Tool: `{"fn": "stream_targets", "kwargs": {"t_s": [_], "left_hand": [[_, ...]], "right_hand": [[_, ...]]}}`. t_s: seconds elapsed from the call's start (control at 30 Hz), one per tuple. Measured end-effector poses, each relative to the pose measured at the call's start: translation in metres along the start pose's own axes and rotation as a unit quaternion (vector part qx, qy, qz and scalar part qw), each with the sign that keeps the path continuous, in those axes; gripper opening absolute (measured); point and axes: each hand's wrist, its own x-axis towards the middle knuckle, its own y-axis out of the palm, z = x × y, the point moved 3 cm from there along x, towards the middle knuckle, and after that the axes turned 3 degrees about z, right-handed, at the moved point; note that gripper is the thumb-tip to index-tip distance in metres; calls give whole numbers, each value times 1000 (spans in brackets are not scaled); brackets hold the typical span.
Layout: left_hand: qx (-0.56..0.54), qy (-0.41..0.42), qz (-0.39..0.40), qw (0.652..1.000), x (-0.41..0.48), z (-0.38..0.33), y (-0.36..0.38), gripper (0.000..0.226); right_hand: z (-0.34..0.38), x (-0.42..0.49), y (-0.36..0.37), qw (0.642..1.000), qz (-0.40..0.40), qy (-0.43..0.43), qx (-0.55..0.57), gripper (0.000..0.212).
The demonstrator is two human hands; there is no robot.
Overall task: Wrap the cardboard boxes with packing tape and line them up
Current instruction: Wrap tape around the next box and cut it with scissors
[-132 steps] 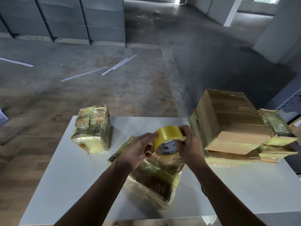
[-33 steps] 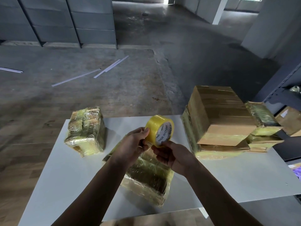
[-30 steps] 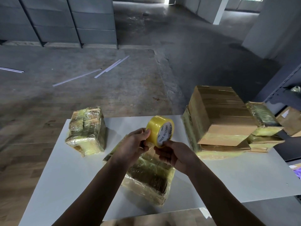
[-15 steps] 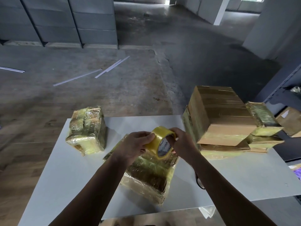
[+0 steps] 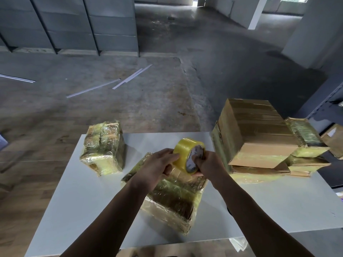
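Yellow tape roll (image 5: 187, 153) clamped between left hand (image 5: 156, 167) and right hand (image 5: 209, 164), hovering right over the far end of the wrapped box (image 5: 174, 201), lengthwise toward the body.

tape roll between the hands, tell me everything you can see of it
The tape roll is a thick ring of glossy translucent yellow packing tape on a white core with black print, partly reading "MADE IN". It is held tilted on edge: the right hand grips its printed side, the left hand its outer band. It hangs just above the wrapped box.
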Motion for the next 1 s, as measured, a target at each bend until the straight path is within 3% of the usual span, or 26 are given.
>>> {"fn": "stream_targets", "kwargs": {"t_s": [0.1, 0.33, 0.53, 0.67, 1.0], "left_hand": [[-23, -39, -11, 999, 0, 2, -1, 21], [-75, -95, -42, 992, 1, 5, 3, 22], [-92, -81, -47, 991, 4, 11, -4, 13], [-101, -63, -40, 992, 7, 14, -8, 16], [-107, -111, -67, 986, 3, 14, -4, 15]], "right_hand": [[3, -1, 0, 996, -13, -46, -73, 24], [6, -5, 2, 977, -57, -106, -176, 22], [6, -5, 2, 975, -7, -98, -198, 25], [2, -4, 2, 991, 60, -41, -109, 27], [7, -7, 1, 971, -9, -117, -209, 26]]}}
